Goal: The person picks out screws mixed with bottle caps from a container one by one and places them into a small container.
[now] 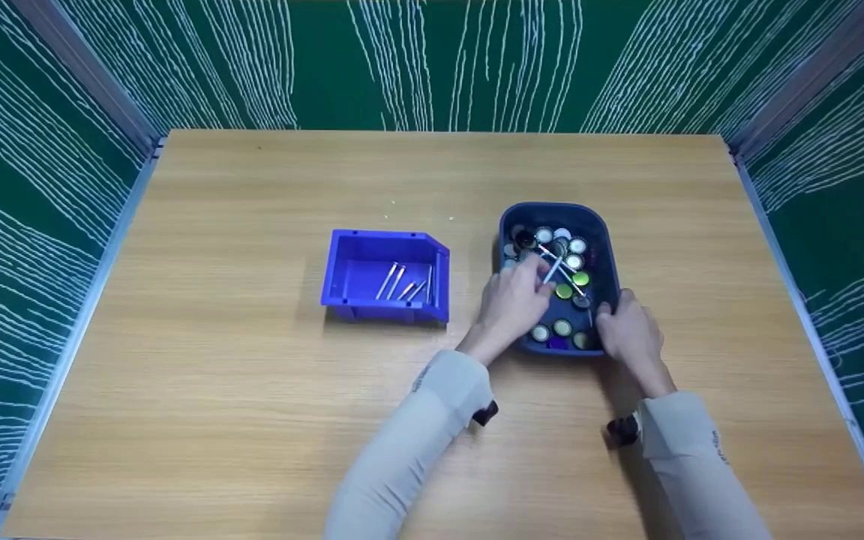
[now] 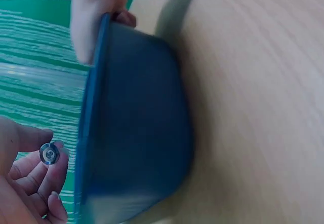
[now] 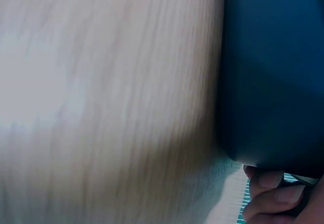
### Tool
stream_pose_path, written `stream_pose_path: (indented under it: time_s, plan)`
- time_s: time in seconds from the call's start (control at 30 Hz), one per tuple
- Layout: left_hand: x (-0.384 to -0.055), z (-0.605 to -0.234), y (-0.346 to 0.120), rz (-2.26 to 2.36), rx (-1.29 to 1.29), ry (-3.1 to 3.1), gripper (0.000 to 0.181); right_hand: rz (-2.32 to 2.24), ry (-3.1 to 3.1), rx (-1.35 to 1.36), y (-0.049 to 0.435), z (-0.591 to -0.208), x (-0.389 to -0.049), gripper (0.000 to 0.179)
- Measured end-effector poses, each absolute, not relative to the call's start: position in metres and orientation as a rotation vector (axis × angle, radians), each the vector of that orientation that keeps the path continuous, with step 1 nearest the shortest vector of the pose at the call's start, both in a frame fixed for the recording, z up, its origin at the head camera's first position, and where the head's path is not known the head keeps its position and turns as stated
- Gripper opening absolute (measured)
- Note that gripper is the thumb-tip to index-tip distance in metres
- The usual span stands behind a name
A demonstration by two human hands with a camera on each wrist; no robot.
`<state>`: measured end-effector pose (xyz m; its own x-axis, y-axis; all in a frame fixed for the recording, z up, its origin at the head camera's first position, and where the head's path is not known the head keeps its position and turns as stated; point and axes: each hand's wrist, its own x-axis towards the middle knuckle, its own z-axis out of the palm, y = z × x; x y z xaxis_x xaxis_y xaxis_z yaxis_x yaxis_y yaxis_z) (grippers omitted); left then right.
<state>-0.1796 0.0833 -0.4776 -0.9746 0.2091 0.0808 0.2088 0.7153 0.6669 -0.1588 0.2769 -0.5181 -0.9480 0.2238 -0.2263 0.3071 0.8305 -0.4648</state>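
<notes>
My left hand (image 1: 513, 300) is over the dark blue tub (image 1: 503, 217), pinching a long silver screw (image 1: 553, 268) between thumb and fingers. In the left wrist view the round head of this screw (image 2: 49, 154) faces the camera. The tub holds many bottle caps (image 1: 574, 262), silver, white, green and purple, with another long metal screw (image 1: 576, 286) lying across them. My right hand (image 1: 631, 330) grips the tub's right rim near its front corner; its curled fingers (image 3: 276, 198) show at the tub's edge in the right wrist view.
Left of the tub stands a bright blue bin (image 1: 338, 266) with several long silver screws (image 1: 396, 283) in it. Both containers are on a wooden table (image 1: 214, 360). Green panels (image 1: 327, 67) with white lines enclose its back and sides. A few tiny white bits lie behind the bin.
</notes>
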Motion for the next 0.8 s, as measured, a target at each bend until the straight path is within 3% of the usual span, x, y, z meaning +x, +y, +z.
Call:
stream_pose_path:
  time_s: [0.8]
  plan:
    - [-0.204,-0.426,-0.018,1.156,0.009,2.945,0.02,-0.757,2.84,0.408,0.278,-0.518,-0.16,0.049]
